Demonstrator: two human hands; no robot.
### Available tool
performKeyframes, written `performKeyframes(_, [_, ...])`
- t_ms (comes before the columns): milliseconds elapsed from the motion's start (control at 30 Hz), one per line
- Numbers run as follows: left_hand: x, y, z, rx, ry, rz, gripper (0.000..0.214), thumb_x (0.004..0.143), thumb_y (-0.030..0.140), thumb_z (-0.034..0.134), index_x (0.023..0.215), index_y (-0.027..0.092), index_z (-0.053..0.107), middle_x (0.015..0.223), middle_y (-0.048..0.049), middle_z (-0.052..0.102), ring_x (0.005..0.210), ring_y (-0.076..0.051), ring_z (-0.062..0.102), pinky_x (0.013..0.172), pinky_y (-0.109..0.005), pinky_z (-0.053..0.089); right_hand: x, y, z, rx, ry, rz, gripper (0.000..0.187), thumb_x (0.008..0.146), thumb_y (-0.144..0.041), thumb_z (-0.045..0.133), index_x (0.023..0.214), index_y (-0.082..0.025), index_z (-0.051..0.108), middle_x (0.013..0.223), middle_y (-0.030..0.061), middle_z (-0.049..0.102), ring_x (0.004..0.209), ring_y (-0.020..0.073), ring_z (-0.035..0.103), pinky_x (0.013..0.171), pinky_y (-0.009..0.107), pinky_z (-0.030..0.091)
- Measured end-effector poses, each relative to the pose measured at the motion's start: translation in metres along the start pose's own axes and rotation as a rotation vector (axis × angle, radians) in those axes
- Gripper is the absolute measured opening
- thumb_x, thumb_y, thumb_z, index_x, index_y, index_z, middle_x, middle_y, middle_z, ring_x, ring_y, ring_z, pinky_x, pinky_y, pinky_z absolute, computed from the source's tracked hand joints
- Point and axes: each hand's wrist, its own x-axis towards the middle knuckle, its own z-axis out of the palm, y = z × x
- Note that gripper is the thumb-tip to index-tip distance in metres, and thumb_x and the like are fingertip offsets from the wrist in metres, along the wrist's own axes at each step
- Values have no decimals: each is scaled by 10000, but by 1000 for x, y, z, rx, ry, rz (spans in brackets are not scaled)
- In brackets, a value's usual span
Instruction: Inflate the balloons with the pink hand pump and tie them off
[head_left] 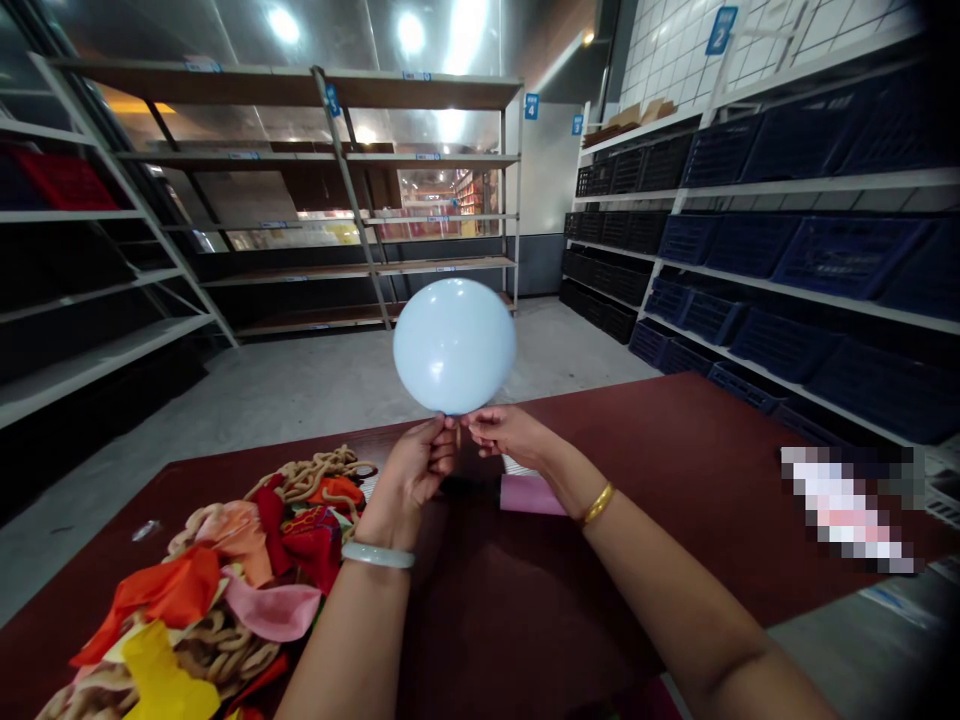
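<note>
Cloth scraps (247, 570) lie near left on the surface (675, 480). Beyond, your left hand (420, 465) and right hand (506, 432) both pinch the neck of the inflated balloon (454, 345), held above the surface. Closing the neck looks in hand; hold that pinch tight next.

A dark red table (675, 470) bore a heap of coloured cloth and rope (232, 580) at near left and a pink roll (531, 495) mid-table.

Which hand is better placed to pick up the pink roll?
Probably right: the right hand is just above the pink roll, while the left hand, also pinching the balloon, is farther away.
</note>
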Motion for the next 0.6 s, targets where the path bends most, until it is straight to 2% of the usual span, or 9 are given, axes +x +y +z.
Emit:
performKeyframes(100, [0, 3, 1, -76, -21, -59, 184, 866, 188, 625, 756, 137, 486, 564, 97, 272, 388, -7, 215, 352, -135, 155, -2, 0, 2, 135, 20, 35, 293, 725, -388, 789, 858, -152, 677, 723, -22, 534, 635, 88, 491, 647, 248, 492])
performKeyframes(267, [-2, 3, 7, -200, -56, -149, 170, 910, 127, 529, 761, 159, 452, 565, 85, 277, 384, -21, 262, 347, -132, 171, 3, 13, 10, 30, 213, 38, 266, 815, -417, 721, 782, -168, 632, 670, -28, 517, 580, 90, 469, 542, 222, 458])
performKeyframes(300, [-2, 3, 8, -217, -58, -159, 168, 916, 120, 511, 765, 161, 449, 566, 82, 281, 386, -23, 274, 349, -131, 177, 3, 16, 10, 21, 217, 48, 264, 828, -423, 708, 795, -170, 639, 673, -20, 539, 567, 91, 472, 510, 215, 435])
performKeyframes(400, [-3, 1, 11, -250, -54, -186, 189, 935, 116, 471, 757, 166, 434, 565, 76, 289, 385, -26, 290, 347, -130, 181, 0, 20, 11, 47, 111, 75, 303, 864, -484, 648, 919, -188, 677, 702, 1, 602, 540, 95, 486, 441, 203, 361])
performKeyframes(467, [-4, -1, 14, -258, -33, -205, 212, 945, 124, 458, 743, 170, 419, 558, 75, 286, 378, -27, 287, 344, -134, 179, -2, 18, 11, 53, 66, 72, 289, 846, -462, 672, 945, -192, 690, 691, -6, 606, 534, 89, 487, 419, 189, 312])
performKeyframes(600, [-4, -2, 16, -256, -15, -221, 203, 950, 137, 461, 752, 170, 430, 552, 76, 289, 376, -30, 284, 345, -136, 184, -4, 9, 11, -18, 201, 71, 204, 758, -315, 754, 884, -158, 718, 568, -45, 524, 490, 70, 418, 408, 183, 247])
